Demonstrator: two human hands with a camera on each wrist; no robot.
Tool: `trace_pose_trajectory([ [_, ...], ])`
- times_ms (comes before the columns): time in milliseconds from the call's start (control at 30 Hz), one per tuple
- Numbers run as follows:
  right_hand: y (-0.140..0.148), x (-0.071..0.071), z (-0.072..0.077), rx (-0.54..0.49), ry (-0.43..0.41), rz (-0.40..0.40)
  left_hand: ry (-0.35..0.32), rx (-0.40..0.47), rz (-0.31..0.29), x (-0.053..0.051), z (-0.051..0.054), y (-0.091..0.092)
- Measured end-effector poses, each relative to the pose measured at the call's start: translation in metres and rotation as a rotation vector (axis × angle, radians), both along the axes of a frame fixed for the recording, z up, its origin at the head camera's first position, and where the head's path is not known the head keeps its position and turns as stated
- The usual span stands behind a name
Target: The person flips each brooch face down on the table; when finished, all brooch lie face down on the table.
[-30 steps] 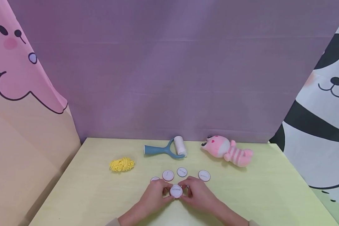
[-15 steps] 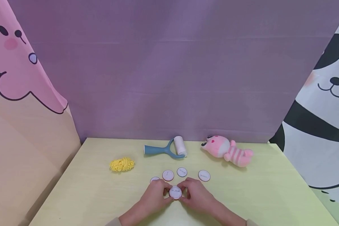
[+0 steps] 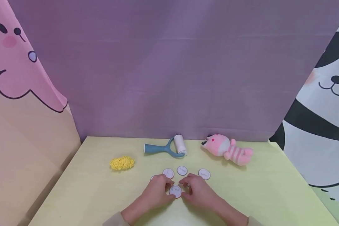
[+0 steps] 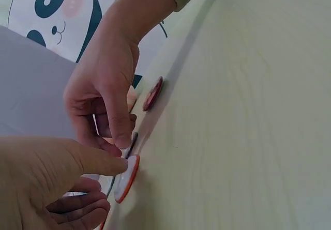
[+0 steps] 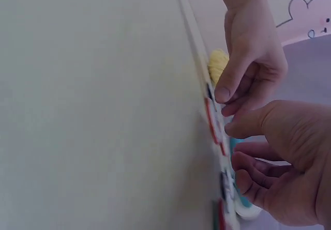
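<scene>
A round badge (image 3: 175, 191), pin side up, lies on the table between both hands in the head view. My left hand (image 3: 158, 191) has its thumb at the badge's lower left edge, while its index finger is raised off the rim. On the other side, my right hand (image 3: 199, 192) holds its thumb and index finger apart beside the badge. Seen from the left wrist, the badge (image 4: 128, 179) has a red edge and lies under the left thumb tip (image 4: 120, 165). Several more round badges, among them one badge (image 3: 182, 170) and another badge (image 3: 204, 174), lie behind the hands.
A lint roller (image 3: 155, 148) with a blue handle lies near the table's back edge. To its right is a pink striped plush toy (image 3: 227, 149). A bundle of yellow cord (image 3: 122, 163) sits to the left. A purple cloth (image 3: 169, 78) hangs behind the table (image 3: 87, 194).
Both hands pinched the badge by its sides, drawing it slightly nearer and left. Now their fingers have spread from its rim, and the badge rests on the table.
</scene>
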State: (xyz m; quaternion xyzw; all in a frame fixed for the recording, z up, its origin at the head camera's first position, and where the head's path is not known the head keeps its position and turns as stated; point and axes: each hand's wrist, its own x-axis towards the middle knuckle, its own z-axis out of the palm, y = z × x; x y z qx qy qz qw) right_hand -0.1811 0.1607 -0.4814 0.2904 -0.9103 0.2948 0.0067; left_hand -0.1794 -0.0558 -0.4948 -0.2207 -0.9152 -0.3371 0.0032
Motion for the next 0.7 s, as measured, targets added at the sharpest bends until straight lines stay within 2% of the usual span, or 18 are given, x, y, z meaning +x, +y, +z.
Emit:
trace_pose_trajectory([
  [167,0.017,-0.006,0.018,0.000,0.027,-0.062,0.000,0.012,-0.004,-0.005,0.017,0.007],
  [267,0.031,-0.007,0.028,-0.008,0.034,-0.088,0.003,0.037,-0.033,-0.010,0.025,0.015],
  [400,0.048,-0.005,0.034,0.000,0.044,-0.105,-0.004,0.077,-0.075,-0.013,0.033,0.027],
  [500,0.058,-0.001,0.033,0.001,0.043,-0.116,0.003,0.079,-0.109,-0.011,0.034,0.037],
  [700,0.072,0.009,0.027,-0.021,0.020,-0.152,0.021,0.062,-0.159,-0.003,0.027,0.059],
])
